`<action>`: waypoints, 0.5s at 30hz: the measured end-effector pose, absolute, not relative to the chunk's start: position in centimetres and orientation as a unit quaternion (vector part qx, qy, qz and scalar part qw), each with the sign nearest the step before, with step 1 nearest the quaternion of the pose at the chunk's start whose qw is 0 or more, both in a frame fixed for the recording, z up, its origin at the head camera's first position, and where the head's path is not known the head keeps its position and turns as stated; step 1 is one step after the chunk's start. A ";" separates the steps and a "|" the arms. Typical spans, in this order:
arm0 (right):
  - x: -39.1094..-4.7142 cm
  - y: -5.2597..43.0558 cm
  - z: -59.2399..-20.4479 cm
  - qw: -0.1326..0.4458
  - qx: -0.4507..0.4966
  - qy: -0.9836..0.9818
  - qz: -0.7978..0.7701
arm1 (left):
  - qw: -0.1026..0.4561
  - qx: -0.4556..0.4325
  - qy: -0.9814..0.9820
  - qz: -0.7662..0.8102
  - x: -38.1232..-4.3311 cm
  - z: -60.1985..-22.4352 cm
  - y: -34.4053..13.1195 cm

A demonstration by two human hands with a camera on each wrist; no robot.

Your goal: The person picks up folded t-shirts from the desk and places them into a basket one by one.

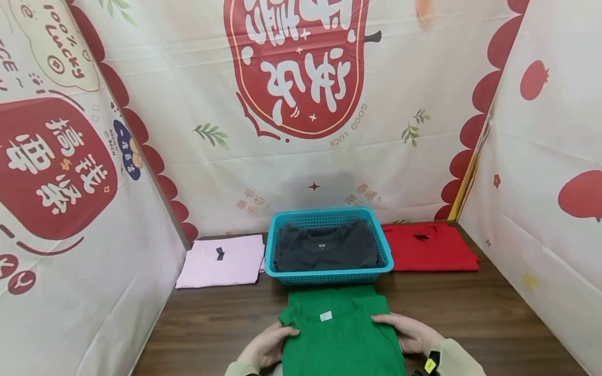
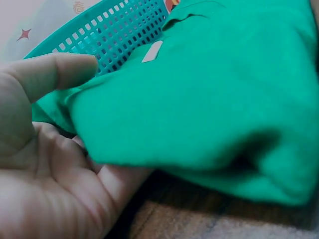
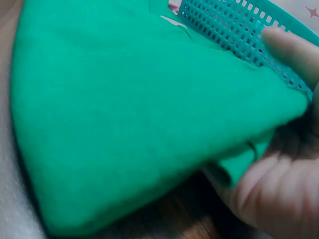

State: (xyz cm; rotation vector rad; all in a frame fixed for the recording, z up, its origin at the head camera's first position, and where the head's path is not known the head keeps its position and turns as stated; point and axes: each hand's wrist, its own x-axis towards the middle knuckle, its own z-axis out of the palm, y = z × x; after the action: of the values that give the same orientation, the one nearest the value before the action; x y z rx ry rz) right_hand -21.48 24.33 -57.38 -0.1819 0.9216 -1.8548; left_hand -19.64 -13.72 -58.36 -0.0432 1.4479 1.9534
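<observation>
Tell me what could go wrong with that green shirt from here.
The green shirt is held at its sides, so its middle might sag. The loose flap under it, beside the right fingers, could unroll. The blue basket sits just past its collar end, so moving forward might bump the basket or rumple the dark shirt inside.

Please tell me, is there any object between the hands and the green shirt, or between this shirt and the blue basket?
No, nothing visible. The left hand and right hand hold the green shirt by its sides, and no other object shows between it and the blue basket just beyond. A dark shirt lies inside the basket.
</observation>
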 end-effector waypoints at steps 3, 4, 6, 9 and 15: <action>-21.6 24.3 -57.3 0.499 -0.076 0.377 -0.777 | 0.343 -0.010 0.550 0.762 -19.7 -58.4 -13.7; -21.6 24.3 -57.3 0.496 -0.075 0.376 -0.779 | 0.341 -0.009 0.550 0.762 -19.7 -58.4 -13.7; -21.6 24.3 -57.4 0.489 -0.073 0.378 -0.783 | 0.340 -0.006 0.548 0.764 -19.7 -58.4 -13.8; -21.6 24.4 -57.6 0.482 -0.073 0.378 -0.787 | 0.340 -0.001 0.542 0.769 -19.7 -58.5 -13.9; -21.5 24.6 -58.2 0.475 -0.079 0.375 -0.792 | 0.326 0.001 0.540 0.776 -19.6 -58.8 -14.3</action>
State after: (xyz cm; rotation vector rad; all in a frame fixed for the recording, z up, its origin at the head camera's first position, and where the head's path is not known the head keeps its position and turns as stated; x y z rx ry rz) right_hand -21.47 24.58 -58.17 -0.1924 0.9170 -1.9360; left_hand -19.64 -14.29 -58.80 0.0027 1.4142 2.0340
